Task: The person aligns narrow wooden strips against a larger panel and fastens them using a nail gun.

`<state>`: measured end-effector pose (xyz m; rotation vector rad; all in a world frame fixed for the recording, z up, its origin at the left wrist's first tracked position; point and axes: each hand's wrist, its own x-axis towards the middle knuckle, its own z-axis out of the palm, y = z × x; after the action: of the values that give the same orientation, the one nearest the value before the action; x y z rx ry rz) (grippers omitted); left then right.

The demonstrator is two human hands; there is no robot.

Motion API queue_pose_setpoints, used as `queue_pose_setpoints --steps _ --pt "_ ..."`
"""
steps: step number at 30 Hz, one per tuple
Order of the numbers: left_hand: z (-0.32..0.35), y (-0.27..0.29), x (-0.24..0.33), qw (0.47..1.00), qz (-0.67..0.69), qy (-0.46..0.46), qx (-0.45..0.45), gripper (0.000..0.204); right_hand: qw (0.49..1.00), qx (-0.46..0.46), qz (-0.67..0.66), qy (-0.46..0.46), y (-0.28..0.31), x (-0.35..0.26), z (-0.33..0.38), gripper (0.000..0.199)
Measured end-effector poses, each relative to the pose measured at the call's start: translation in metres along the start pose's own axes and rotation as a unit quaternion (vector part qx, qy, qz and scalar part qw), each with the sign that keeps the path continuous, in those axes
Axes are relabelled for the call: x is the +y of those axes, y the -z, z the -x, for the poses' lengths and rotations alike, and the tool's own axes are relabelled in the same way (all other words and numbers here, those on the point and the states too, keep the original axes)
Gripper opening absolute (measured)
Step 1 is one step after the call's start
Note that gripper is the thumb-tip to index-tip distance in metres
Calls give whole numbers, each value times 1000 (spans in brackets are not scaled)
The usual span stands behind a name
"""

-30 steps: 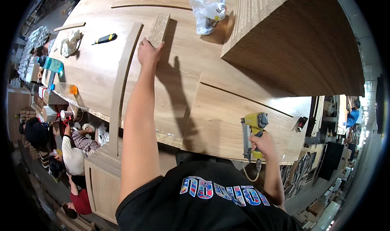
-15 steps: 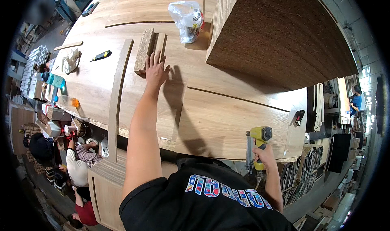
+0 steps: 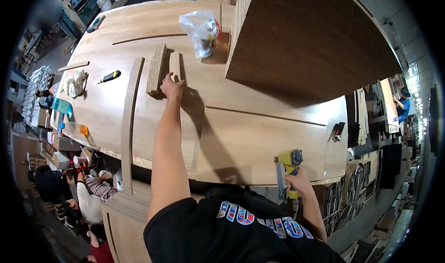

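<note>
Two wood blocks (image 3: 162, 68) far across workbench (image 3: 259, 142); left hand (image 3: 172, 87) stretched out, fingers closed on narrower block's near end. Right hand (image 3: 299, 182) wrapped tight round yellow nail gun (image 3: 288, 170) at near edge. Risk: overreach, block slipping; gun knocking bench edge.

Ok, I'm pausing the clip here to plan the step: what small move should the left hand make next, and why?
Probably close the fingers around the narrow wood strip and lift it. The left hand is stretched far across the workbench, resting at the near end of that strip, beside a thicker block, while the right hand holds a yellow nail gun at the bench's near edge.
</note>
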<state>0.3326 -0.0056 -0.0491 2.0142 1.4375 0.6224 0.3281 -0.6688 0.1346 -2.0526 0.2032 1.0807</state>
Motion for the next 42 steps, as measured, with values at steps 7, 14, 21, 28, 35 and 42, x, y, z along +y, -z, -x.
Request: queue_pose_setpoints --steps 7,14,21,28,35,42 --pt "220 46 -36 980 145 -136 27 54 998 -24 -32 51 1 -7 -13 15" --pt "406 71 -38 995 22 -77 -57 61 995 -69 7 74 10 -4 -33 16" --pt "339 49 -10 993 -57 -107 -16 82 991 -73 82 75 12 -18 -25 16" --pt "291 37 -4 992 3 -88 -90 85 994 -82 47 56 -16 -37 -29 16" --pt "290 42 -1 991 20 -81 -101 84 994 -95 -7 53 -63 -93 -28 35" --pt "280 48 -10 987 31 -104 -122 85 992 -112 -19 57 -108 -145 -33 41"
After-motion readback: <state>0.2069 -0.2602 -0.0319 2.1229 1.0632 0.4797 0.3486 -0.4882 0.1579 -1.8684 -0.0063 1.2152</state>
